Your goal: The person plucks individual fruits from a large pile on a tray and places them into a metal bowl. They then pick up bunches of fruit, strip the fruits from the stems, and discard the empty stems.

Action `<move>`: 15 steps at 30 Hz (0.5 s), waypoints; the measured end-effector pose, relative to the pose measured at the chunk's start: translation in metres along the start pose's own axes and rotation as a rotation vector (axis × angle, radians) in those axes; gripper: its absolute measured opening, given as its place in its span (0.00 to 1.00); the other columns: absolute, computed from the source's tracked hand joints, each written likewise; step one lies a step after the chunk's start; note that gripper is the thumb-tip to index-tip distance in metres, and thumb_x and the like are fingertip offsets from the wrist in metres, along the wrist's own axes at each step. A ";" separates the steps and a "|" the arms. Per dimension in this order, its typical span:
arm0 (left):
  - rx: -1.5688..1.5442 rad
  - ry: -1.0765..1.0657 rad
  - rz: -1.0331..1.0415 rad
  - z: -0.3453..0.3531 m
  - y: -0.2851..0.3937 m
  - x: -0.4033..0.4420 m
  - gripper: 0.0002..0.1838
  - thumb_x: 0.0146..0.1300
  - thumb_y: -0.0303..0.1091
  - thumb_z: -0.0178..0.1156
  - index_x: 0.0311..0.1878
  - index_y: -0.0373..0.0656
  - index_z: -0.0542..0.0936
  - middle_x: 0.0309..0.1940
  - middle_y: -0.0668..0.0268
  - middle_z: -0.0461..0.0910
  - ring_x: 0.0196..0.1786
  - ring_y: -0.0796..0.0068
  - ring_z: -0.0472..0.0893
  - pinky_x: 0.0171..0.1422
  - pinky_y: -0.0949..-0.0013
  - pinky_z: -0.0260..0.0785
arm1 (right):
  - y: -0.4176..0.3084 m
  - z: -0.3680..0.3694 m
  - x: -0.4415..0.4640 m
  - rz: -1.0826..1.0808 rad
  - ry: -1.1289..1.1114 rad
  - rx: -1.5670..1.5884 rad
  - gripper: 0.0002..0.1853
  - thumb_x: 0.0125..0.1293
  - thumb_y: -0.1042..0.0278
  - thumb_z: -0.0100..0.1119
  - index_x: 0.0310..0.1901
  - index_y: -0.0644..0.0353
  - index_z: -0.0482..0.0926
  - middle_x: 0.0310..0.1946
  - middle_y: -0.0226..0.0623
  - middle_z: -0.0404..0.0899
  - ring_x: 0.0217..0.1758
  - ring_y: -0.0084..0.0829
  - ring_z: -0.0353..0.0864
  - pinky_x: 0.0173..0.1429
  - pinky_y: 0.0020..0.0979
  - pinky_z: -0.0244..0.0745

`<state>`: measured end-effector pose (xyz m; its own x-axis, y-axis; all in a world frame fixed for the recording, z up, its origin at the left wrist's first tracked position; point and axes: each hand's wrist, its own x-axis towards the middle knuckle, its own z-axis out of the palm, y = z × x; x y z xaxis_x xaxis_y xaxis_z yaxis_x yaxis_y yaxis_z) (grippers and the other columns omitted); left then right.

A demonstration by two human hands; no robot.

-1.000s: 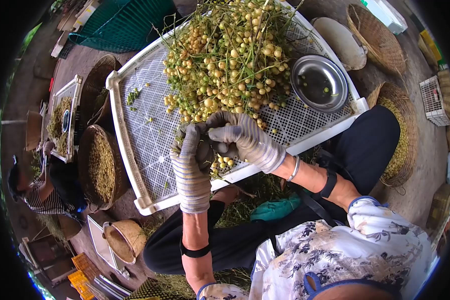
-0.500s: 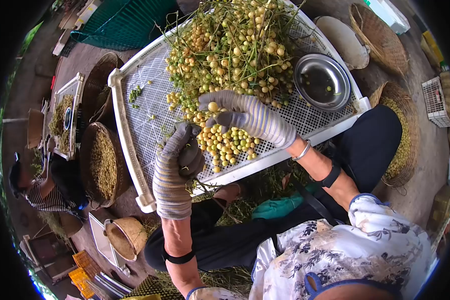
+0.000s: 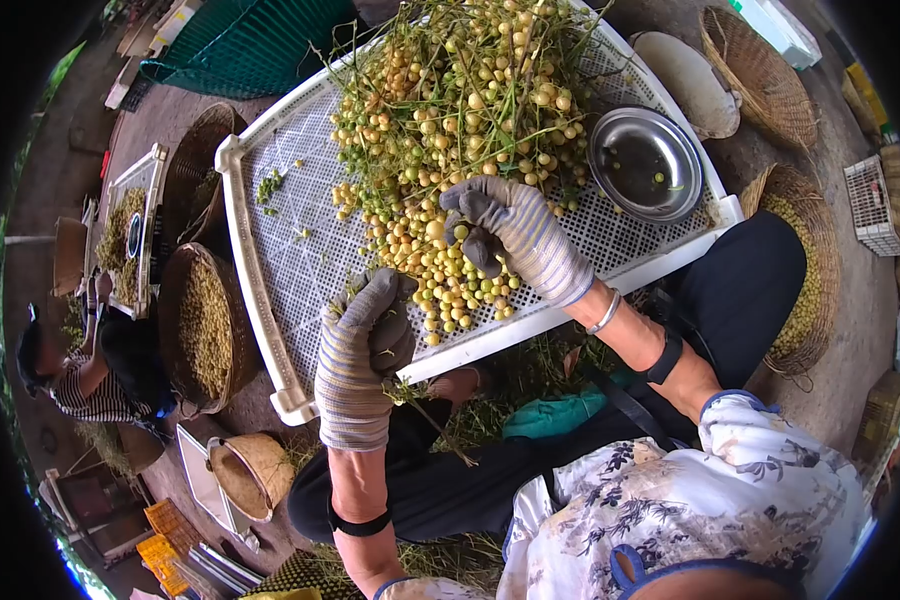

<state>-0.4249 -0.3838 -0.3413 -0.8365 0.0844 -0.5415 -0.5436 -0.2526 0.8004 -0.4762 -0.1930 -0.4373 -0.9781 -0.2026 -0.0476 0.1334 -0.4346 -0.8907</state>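
A white perforated tray [image 3: 300, 290] carries a heap of round yellow-green fruit on stems [image 3: 450, 100]. Loose fruit [image 3: 455, 285] lies near its front edge. My gloved left hand [image 3: 370, 340] is closed around a thin green stem [image 3: 440, 430] that hangs below it, over the tray's front left edge. Over the loose fruit, my gloved right hand [image 3: 500, 225] has its fingers curled, the thumb and fingertips close to a pale round fruit [image 3: 435, 230]. Whether it grips that fruit is unclear. A metal bowl [image 3: 645, 165] with a few green bits sits on the tray's right side.
Baskets of fruit stand at left [image 3: 207, 330] and right [image 3: 795, 275]. A green basket [image 3: 245, 45] is behind the tray. Another person [image 3: 95, 385] sits far left beside a smaller tray [image 3: 135, 230]. Stems and a green cloth [image 3: 550, 415] lie by my legs.
My hands have moved apart from where they met over the front of the tray. Loose fruit now shows between them. Since the middle frame, the right hand has shifted right and its fingers have curled in.
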 end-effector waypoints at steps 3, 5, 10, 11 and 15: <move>-0.054 -0.078 0.011 -0.007 0.004 -0.007 0.13 0.70 0.41 0.54 0.41 0.39 0.77 0.09 0.82 0.51 0.09 0.88 0.49 0.14 0.78 0.41 | -0.001 -0.006 0.002 0.042 0.047 0.085 0.15 0.70 0.62 0.56 0.51 0.65 0.76 0.30 0.31 0.81 0.25 0.20 0.80 0.30 0.21 0.77; -0.062 -0.066 0.023 -0.008 0.008 -0.008 0.13 0.69 0.40 0.55 0.39 0.38 0.76 0.09 0.81 0.54 0.09 0.88 0.50 0.13 0.79 0.41 | -0.001 -0.002 0.005 0.094 -0.038 0.233 0.19 0.68 0.56 0.59 0.50 0.64 0.76 0.30 0.31 0.80 0.25 0.18 0.78 0.28 0.19 0.73; -0.095 -0.083 0.000 -0.006 0.006 -0.007 0.13 0.68 0.42 0.56 0.38 0.39 0.76 0.09 0.81 0.55 0.09 0.90 0.51 0.14 0.80 0.41 | 0.011 0.006 -0.003 0.142 -0.330 0.247 0.24 0.60 0.52 0.67 0.48 0.63 0.77 0.30 0.30 0.80 0.26 0.18 0.78 0.27 0.17 0.69; -0.099 -0.083 -0.010 -0.006 0.004 -0.007 0.13 0.67 0.42 0.57 0.38 0.39 0.76 0.09 0.81 0.55 0.09 0.90 0.50 0.14 0.80 0.41 | 0.009 0.009 -0.005 0.197 -0.233 0.311 0.24 0.59 0.52 0.69 0.47 0.63 0.78 0.29 0.30 0.80 0.23 0.17 0.76 0.26 0.17 0.67; -0.084 -0.083 -0.029 -0.008 0.003 -0.009 0.13 0.66 0.41 0.58 0.38 0.39 0.77 0.10 0.81 0.57 0.09 0.90 0.51 0.14 0.80 0.41 | 0.004 -0.003 0.000 0.084 -0.208 0.419 0.15 0.65 0.62 0.64 0.46 0.65 0.80 0.29 0.30 0.81 0.24 0.15 0.76 0.22 0.15 0.66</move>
<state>-0.4189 -0.3932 -0.3362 -0.8253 0.1718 -0.5380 -0.5628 -0.3281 0.7587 -0.4758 -0.1920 -0.4424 -0.9141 -0.4051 0.0184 0.3053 -0.7171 -0.6266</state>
